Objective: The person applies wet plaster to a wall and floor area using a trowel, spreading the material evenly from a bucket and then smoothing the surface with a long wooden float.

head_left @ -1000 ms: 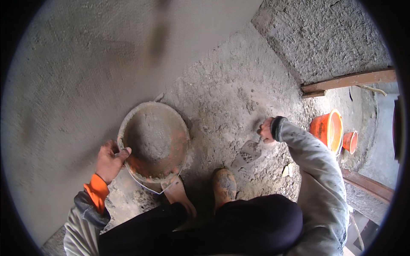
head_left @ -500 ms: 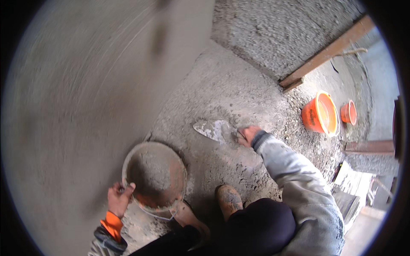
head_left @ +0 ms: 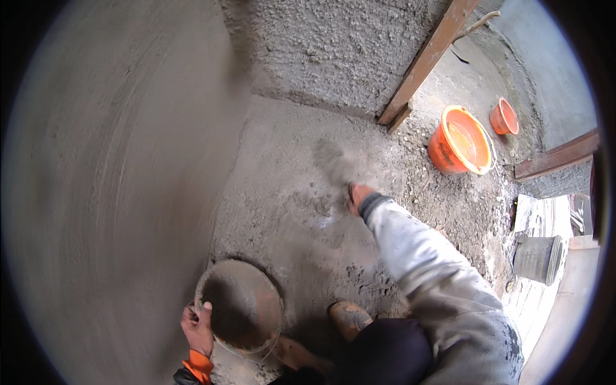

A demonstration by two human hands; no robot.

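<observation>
My left hand (head_left: 197,328) is closed on the rim of a mortar-smeared bucket (head_left: 262,307), thumb on the inner side. The bucket stands at the lower left beside the plastered wall, with grey mortar inside. Ahead of me my right hand (head_left: 360,197) grips a trowel (head_left: 335,162) by its handle. Motion smears the blade, which is low over the grey floor (head_left: 282,160) and points away to the far left. Whether the blade touches the floor I cannot tell.
A smooth grey wall (head_left: 128,179) rises on the left, a rough one (head_left: 333,51) ahead. A wooden post (head_left: 430,61) leans there. To the right are an orange bucket (head_left: 446,151), a smaller orange one (head_left: 500,119) and a dark grey bucket (head_left: 536,258). My shoe (head_left: 350,319) is near the mortar bucket.
My right hand has moved the trowel, its blade turning from pointing left to pointing away from me. My view has shifted, and my left hand stays on the bucket rim.
</observation>
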